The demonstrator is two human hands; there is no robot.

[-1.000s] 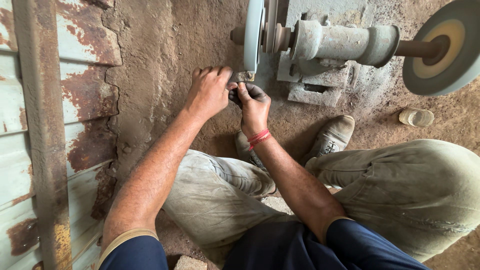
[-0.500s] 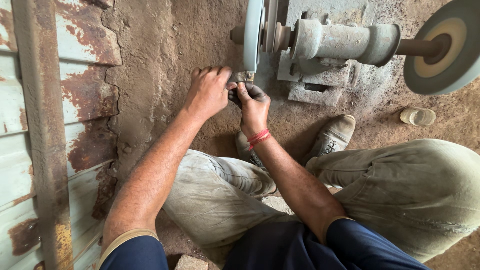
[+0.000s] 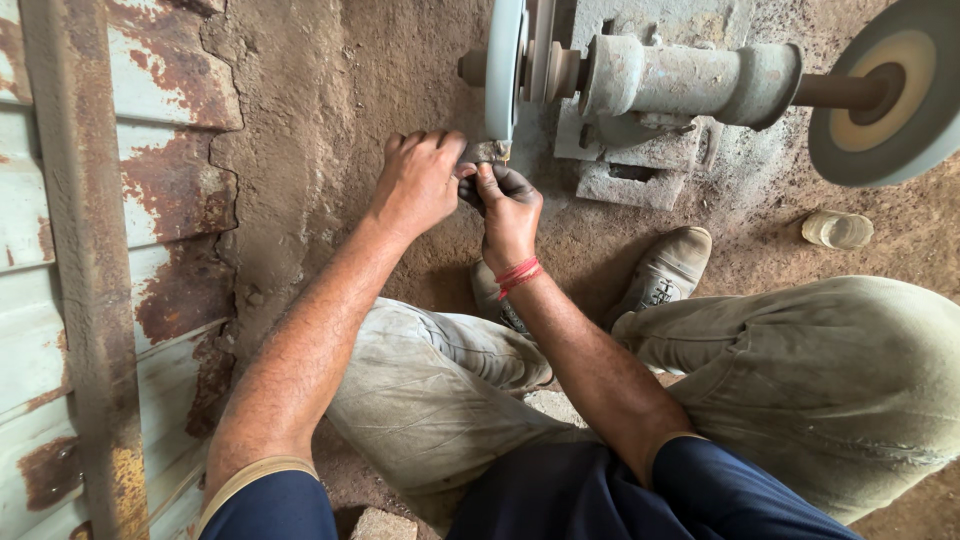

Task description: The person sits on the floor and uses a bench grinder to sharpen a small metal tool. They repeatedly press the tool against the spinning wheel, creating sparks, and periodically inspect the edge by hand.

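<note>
Grinding: small metal piece [image 3: 487, 152] at lower rim of grey grinding wheel [image 3: 505, 62].
Left hand [image 3: 418, 183] and right hand [image 3: 505, 205] fingers pinch it together; best kept steady, fingertips clear of wheel.

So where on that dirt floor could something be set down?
Bare dirt lies between the rusty wall and the left hand, and right of the shoe near the small jar. It is crowded where both hands press a small piece to the grinding wheel.
</note>
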